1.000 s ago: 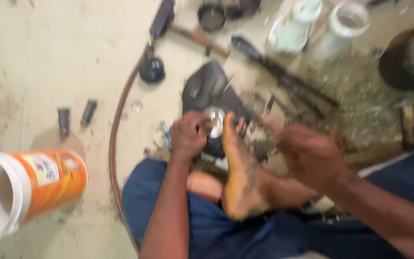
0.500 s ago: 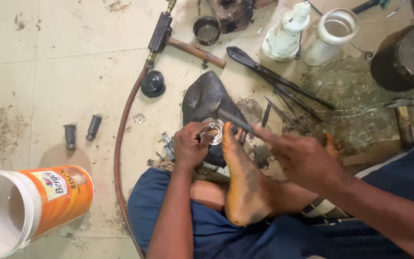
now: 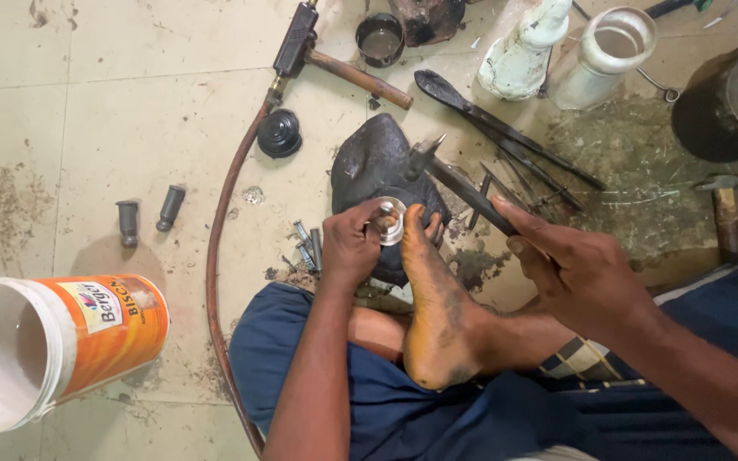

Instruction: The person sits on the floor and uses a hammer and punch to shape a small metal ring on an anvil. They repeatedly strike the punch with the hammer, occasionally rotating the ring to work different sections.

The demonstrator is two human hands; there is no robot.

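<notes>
My left hand (image 3: 350, 243) grips a small shiny metal ring part (image 3: 389, 220) and holds it on a dark rounded metal block (image 3: 369, 162). My bare foot (image 3: 433, 307) presses against the block beside the part. My right hand (image 3: 578, 273) holds the handle of a small hammer (image 3: 454, 179), whose head is raised a little above and right of the ring part.
An orange and white plastic bucket (image 3: 44, 350) lies on its side at the lower left. A reddish hose (image 3: 219, 248) curves across the tiled floor. Two dark short cylinders (image 3: 149, 213), a larger hammer (image 3: 326, 55), long black tools (image 3: 506, 128), white pipe pieces (image 3: 608, 51) and small bolts (image 3: 307, 248) lie about.
The view has steadied and shifted. My right hand has lifted the hammer up and back from the ring part. My left hand stays on the part.
</notes>
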